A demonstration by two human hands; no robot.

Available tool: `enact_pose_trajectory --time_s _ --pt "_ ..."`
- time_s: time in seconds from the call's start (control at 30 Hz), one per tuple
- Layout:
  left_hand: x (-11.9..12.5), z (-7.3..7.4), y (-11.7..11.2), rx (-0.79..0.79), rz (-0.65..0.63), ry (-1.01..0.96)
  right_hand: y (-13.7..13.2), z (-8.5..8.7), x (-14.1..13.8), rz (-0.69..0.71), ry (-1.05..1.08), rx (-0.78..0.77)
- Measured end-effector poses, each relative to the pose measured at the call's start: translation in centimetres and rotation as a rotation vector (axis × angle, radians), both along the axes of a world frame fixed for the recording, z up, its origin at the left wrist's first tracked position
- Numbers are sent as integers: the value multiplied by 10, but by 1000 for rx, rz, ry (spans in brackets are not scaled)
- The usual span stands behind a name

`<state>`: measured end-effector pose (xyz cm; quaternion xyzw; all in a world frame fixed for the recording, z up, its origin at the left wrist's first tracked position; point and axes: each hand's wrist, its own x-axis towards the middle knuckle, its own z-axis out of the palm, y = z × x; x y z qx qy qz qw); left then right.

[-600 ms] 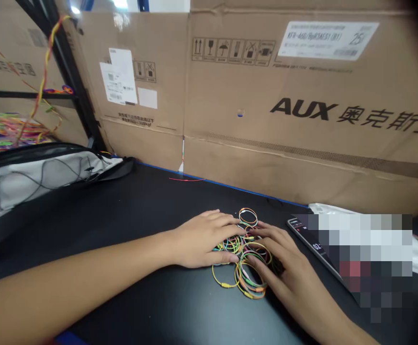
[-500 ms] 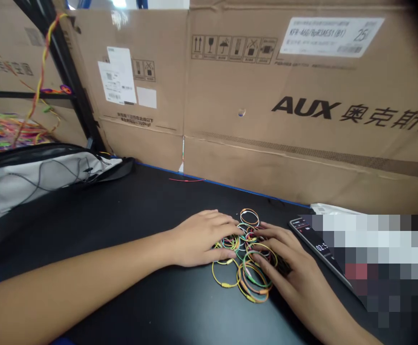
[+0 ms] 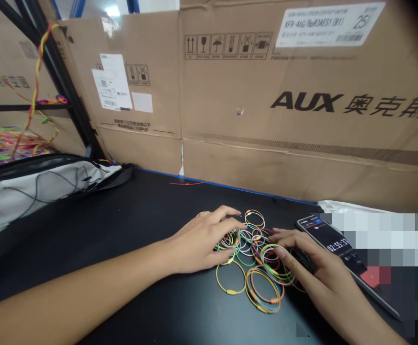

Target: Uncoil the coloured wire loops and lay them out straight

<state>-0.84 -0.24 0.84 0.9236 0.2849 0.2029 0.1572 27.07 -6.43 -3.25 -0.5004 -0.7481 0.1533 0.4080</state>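
A tangled heap of thin coloured cable loops (image 3: 245, 247) with small barrel clasps lies on the black tabletop. My left hand (image 3: 209, 239) is at the heap's left side, fingers spread over it and the thumb near a yellow loop (image 3: 231, 292). At the right side my right hand (image 3: 311, 261) has its fingers curled round several green and dark loops, thumb against a green loop (image 3: 274, 270); its palm side is hidden. Orange and yellow loops (image 3: 266, 311) overlap in front of the heap. An orange and white pair (image 3: 254, 211) lies at the back.
A phone (image 3: 341, 258) showing a timer lies right of my right hand, partly covered by a pixelated patch. Large cardboard boxes (image 3: 226, 86) stand along the table's back edge. A grey bag (image 3: 43, 187) sits at left, and a thin red strand (image 3: 187, 183) lies by the back edge.
My right hand has moved right, carrying green loops away from the orange ones. My left fingers have lifted and spread a little. The view has shifted slightly.
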Motion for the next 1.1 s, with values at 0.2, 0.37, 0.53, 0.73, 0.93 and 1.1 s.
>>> enact_pose_trajectory --time_s 0.2,0.37,0.53,0.73,0.93,1.1 --pt "0 -2 1 -41 70 3 3 -5 4 -60 24 15" --pt "1 -5 0 -45 10 24 1 -4 5 -62 25 8" --pt "2 -3 0 -48 -13 6 0 -1 4 -62 34 12" --pt "2 -5 2 -23 -43 -5 1 -2 7 -80 63 20" --pt "0 -6 2 47 -13 -67 2 -2 8 -74 89 2" --pt "-2 -3 -2 94 -5 -111 2 1 12 -58 85 -1"
